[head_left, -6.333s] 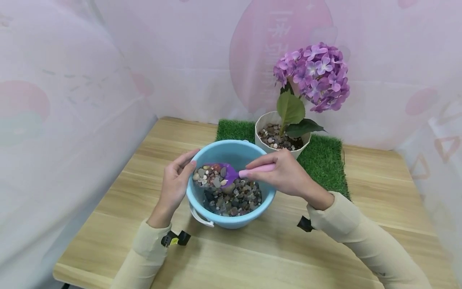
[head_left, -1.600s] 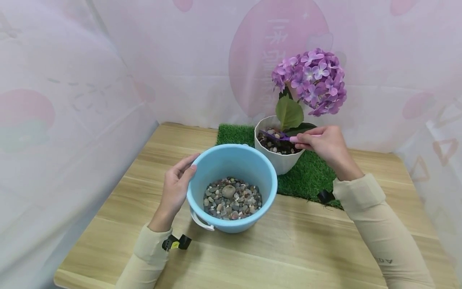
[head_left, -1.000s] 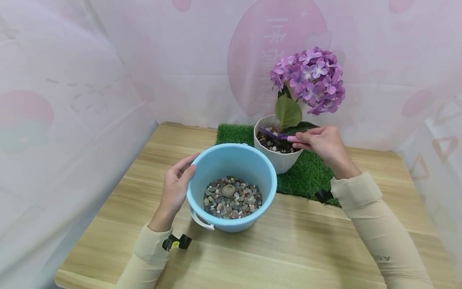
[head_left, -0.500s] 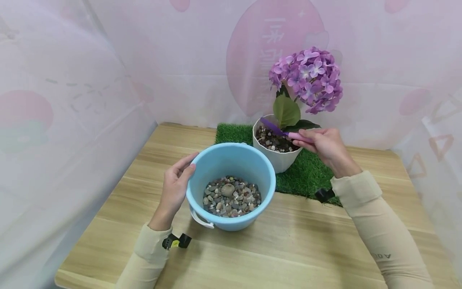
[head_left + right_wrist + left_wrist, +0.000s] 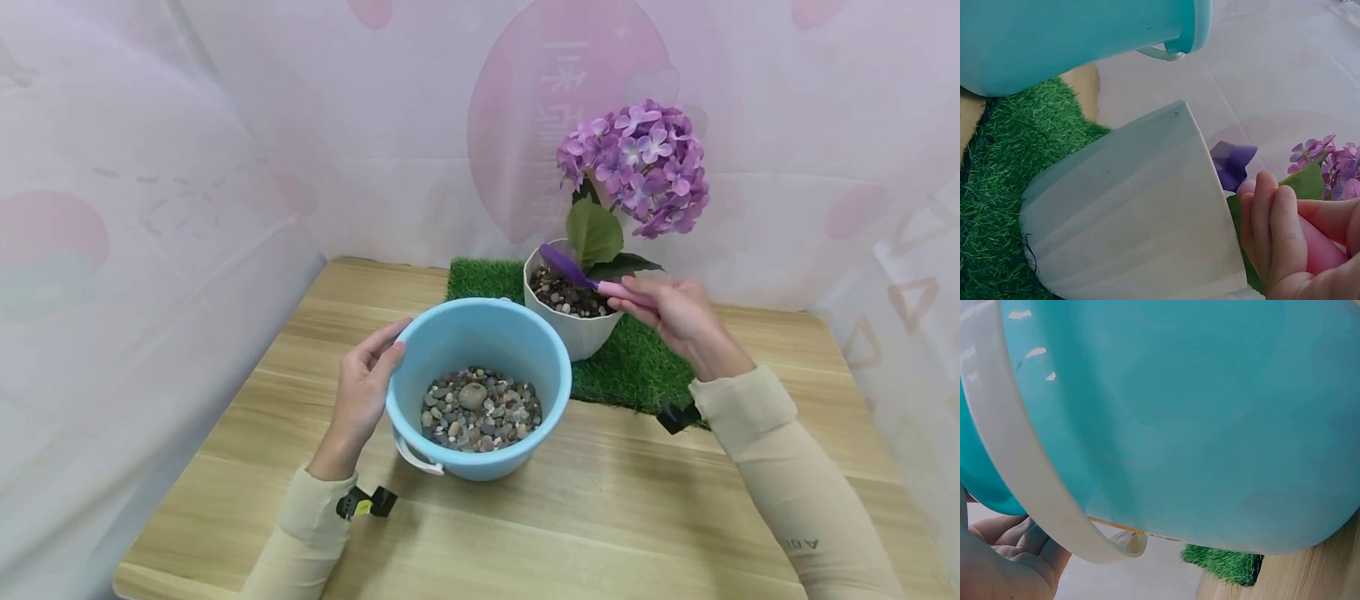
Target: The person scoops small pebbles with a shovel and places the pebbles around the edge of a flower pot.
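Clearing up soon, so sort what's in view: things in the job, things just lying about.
In the job: purple scoop, in right hand; blue bucket, held by left hand; pebbles; white pot; flower.

Seemingly just there: grass mat, under the pot; printed backdrop.

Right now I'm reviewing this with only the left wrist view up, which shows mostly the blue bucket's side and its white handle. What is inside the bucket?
Observer: The head view shows pebbles in the bottom of the bucket, with one larger stone among them.
Reviewer: I can't see the right hand at all. What is it holding?
Observer: It holds a purple scoop by its pink handle.
Reviewer: And where is the scoop?
Observer: Its purple end is at the mouth of the white pot that holds the flower.
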Tool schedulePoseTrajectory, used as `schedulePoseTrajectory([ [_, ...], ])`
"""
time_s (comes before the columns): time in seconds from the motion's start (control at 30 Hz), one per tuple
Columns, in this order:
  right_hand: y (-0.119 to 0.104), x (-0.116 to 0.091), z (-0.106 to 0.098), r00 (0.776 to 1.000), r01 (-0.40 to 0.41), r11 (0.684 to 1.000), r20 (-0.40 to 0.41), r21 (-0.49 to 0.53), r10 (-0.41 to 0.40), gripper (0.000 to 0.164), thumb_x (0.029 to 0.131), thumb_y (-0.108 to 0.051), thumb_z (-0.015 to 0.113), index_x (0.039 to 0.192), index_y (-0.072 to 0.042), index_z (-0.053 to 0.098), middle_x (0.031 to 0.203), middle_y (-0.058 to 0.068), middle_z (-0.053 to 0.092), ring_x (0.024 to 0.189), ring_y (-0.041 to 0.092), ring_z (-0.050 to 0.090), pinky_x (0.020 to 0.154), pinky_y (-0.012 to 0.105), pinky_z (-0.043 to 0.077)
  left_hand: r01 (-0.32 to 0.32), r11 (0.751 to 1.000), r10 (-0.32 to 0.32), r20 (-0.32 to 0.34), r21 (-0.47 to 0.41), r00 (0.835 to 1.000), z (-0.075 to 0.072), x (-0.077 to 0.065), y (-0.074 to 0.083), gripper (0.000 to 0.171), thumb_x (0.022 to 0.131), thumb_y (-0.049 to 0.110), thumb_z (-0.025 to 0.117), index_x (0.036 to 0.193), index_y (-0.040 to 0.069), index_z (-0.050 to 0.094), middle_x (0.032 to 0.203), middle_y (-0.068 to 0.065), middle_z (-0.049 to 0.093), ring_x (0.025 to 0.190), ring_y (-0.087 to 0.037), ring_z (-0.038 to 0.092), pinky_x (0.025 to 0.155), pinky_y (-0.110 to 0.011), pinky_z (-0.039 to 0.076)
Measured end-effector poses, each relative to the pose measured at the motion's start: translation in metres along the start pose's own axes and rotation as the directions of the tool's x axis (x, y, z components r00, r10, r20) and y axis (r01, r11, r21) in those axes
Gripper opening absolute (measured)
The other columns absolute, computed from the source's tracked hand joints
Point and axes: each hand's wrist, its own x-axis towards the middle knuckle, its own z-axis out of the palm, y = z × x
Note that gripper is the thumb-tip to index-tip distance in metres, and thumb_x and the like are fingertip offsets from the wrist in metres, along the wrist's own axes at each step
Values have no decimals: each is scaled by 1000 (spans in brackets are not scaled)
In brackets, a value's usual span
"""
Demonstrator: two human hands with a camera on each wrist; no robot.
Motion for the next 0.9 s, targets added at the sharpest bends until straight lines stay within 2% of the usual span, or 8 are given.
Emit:
schedulePoseTrajectory([
  [0.13, 5, -3, -1, 1000, 14, 1000, 9, 12, -14, 27, 100, -6, 71, 126, 4, 71, 111, 14, 80, 98, 22, 81, 95, 22, 63, -18, 1000, 18, -1, -18, 1000, 0, 0, 0, 39, 110, 14, 53, 145, -2, 60, 144, -19, 66, 123, -14, 70, 99, -24, 62],
  [0.23, 9, -6, 0, 998, 64, 992, -3, -109, -64, 36, 100, -12, 74, 131, 7, 68, 113, 10, 81, 101, 19, 81, 96, 24, 63, -29, 999, 29, -2, -29, 1000, 1, 0, 1, 39, 110, 13, 53, 145, -4, 59, 143, -21, 66, 119, -5, 70, 98, -24, 63],
  [0.37, 15, -13, 4, 988, 134, 946, -32, -294, -150, 43, 98, -20, 77, 130, 7, 70, 116, 9, 81, 104, 18, 80, 98, 29, 63, -29, 999, 29, 3, -30, 1000, 1, 1, 0, 39, 110, 12, 52, 145, -5, 59, 144, -22, 65, 118, -2, 70, 98, -24, 63],
  [0.5, 17, -17, 6, 985, 150, 940, -36, -307, -169, 45, 97, -22, 79, 129, 8, 70, 117, 13, 79, 106, 23, 79, 98, 32, 63, -22, 999, 22, 0, -34, 1000, -1, 1, 1, 39, 110, 12, 52, 145, -4, 59, 144, -22, 65, 117, -2, 70, 97, -25, 63],
  [0.63, 14, -15, 8, 992, 119, 965, -16, -235, -126, 36, 99, -19, 76, 127, 4, 73, 115, 10, 81, 103, 20, 80, 97, 28, 63, -16, 999, 16, -12, -34, 1000, -2, 1, 2, 39, 110, 13, 53, 145, -2, 61, 143, -21, 66, 116, -1, 71, 96, -24, 63],
  [0.77, 11, -12, 6, 999, 43, 997, 30, -62, -41, 32, 102, -12, 71, 130, 3, 70, 113, 10, 81, 101, 18, 81, 96, 23, 63, -7, 1000, 7, -10, -29, 1000, -1, 1, 1, 39, 110, 14, 53, 145, -3, 60, 143, -21, 66, 116, -2, 71, 97, -24, 63],
  [0.9, 12, -10, 3, 997, -42, 991, 72, 125, 33, 30, 103, -6, 67, 132, 3, 68, 114, 13, 80, 101, 21, 81, 96, 21, 63, -1, 1000, 1, -3, -28, 1000, 0, 1, 0, 39, 110, 13, 53, 145, -4, 59, 143, -21, 66, 116, -4, 72, 97, -25, 64],
])
